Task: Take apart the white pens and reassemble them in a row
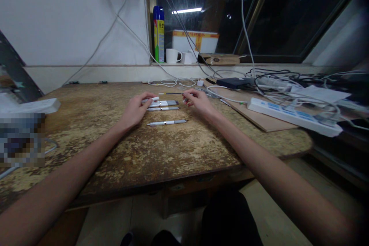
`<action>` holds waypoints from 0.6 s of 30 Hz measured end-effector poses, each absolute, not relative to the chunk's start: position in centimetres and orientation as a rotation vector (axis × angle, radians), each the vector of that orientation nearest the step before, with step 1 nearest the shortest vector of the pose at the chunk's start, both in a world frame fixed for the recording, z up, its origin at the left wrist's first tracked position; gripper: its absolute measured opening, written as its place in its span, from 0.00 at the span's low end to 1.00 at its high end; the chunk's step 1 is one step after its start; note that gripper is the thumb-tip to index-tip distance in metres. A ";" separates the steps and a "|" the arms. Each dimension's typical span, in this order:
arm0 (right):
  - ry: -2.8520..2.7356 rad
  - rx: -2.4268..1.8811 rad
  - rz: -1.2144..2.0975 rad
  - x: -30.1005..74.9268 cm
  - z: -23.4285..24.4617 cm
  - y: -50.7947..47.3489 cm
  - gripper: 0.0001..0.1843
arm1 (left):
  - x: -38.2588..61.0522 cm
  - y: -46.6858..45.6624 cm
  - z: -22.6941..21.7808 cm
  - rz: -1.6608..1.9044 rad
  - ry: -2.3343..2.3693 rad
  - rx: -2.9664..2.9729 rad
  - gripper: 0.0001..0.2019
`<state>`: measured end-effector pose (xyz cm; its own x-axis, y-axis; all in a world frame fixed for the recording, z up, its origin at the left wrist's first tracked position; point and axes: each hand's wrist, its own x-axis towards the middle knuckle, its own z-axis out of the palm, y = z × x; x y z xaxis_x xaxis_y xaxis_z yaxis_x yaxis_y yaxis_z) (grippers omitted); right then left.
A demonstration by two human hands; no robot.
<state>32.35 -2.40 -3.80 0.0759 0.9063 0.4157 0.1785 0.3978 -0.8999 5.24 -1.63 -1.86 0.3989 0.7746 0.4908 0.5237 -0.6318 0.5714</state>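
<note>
My left hand [138, 108] is closed on a white pen barrel [152, 99], held just over the far end of a row of pens. My right hand [197, 102], to the right of it, pinches the right end of a thin dark pen refill [172, 93], whose yellowish end points left. The fingers partly hide a small pale piece at that hand. Several white and grey pens [165, 103] lie close together beneath my left fingertips. Another pen [167, 123] lies apart, nearer to me, its tip to the right.
The worn wooden table [129, 161] carries a white power strip [294, 115] on a brown board [259, 121] at right, with tangled cables and a black box [235, 83] behind. A spray can [158, 34] and white mug [173, 55] stand on the sill.
</note>
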 end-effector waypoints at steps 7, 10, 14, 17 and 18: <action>-1.418 -1.100 0.751 32.3 -3.5 -2.6 0.16 | 5.3 -1.5 -1.9 1.085 1.122 2.322 0.15; -1.413 -1.097 0.766 32.3 -3.4 -2.7 0.17 | 5.3 -1.5 -1.9 1.075 1.117 2.319 0.16; -1.392 -1.062 0.793 32.3 -3.5 -2.8 0.18 | 5.3 -1.5 -2.0 1.071 1.103 2.338 0.16; -1.390 -1.055 0.803 32.2 -3.5 -2.8 0.19 | 5.4 -1.6 -2.0 1.074 1.099 2.335 0.16; -1.389 -1.059 0.803 32.2 -3.5 -2.8 0.20 | 5.4 -1.6 -2.0 1.076 1.090 2.334 0.16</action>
